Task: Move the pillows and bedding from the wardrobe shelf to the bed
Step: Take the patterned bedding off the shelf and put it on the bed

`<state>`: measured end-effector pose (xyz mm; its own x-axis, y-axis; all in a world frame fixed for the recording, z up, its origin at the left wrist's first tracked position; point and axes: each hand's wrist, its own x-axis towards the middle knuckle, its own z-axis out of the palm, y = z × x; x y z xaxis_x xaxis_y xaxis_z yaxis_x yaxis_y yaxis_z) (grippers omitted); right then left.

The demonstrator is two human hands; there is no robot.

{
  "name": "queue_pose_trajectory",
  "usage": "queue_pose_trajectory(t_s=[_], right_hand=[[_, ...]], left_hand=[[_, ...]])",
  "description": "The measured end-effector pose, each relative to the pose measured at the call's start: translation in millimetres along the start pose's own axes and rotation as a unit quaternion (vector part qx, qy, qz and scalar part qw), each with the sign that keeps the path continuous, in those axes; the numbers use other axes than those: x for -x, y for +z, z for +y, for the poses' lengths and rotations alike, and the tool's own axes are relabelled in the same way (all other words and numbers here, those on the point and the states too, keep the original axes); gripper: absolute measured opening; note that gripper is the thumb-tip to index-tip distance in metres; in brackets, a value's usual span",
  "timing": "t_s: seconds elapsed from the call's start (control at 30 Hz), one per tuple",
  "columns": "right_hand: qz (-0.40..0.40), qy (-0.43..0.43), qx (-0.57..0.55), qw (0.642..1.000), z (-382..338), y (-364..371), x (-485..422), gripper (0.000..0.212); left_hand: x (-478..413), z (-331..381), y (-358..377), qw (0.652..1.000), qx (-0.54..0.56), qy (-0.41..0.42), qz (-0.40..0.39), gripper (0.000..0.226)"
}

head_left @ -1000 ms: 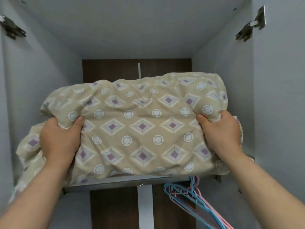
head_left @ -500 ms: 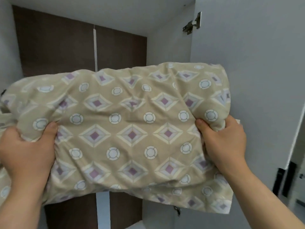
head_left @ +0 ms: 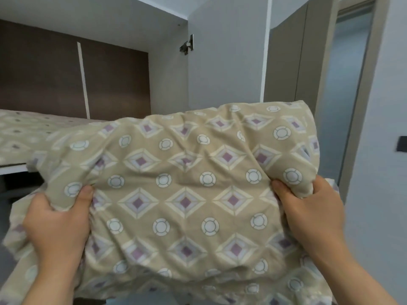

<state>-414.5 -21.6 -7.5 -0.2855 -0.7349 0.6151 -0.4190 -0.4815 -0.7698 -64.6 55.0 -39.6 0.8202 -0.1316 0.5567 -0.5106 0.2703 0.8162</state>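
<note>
Lifted clear of the wardrobe shelf (head_left: 13, 168) over the past second, the patterned pillow (head_left: 180, 190) now fills the middle of the view, carried in front of the person's chest, where a second ago it lay on the shelf under both palms. The left hand (head_left: 58, 225) at 8 o'clock has its grip clenched on a bunched fold of the cover, thumb on top. The right hand (head_left: 312, 214) at 4 o'clock has its grip closed on the pillow's right end, thumb pressed into the fabric. More bedding (head_left: 24, 130) in the same print lies on the shelf at 9 o'clock, in front of the dark back panel. The open wardrobe door (head_left: 224, 51) with its hinge (head_left: 187, 45) stands at 12 to 1 o'clock, and a doorway (head_left: 343, 89) has come into view at 2 o'clock as the head turns right. A half second ago the door panel filled that side. Loose cover fabric hangs below the hands at 6 o'clock, and judging by this, it could drag or snag on the shelf edge or door as the person swings away. Both holds pinch cloth, not filling, so the pillow could slide inside its case and sag. The bed is not in view.
</note>
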Motion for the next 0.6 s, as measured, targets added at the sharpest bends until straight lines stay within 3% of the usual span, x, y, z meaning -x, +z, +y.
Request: queue_pose_trajectory(t_s=[0.1,0.33,0.6], right_hand=[[0.025,0.007,0.037,0.999,8,-58,8,0.031],[0.118,0.021,0.129,0.984,29,-199,24,0.036],[0.262,0.070,0.241,0.932,57,-335,52,0.042]], left_hand=[[33,20,6,0.999,0.010,-0.001,-0.051,0.052],[129,88,49,0.984,0.066,0.018,-0.163,0.041],[241,150,133,0.938,0.152,0.028,-0.311,0.039]])
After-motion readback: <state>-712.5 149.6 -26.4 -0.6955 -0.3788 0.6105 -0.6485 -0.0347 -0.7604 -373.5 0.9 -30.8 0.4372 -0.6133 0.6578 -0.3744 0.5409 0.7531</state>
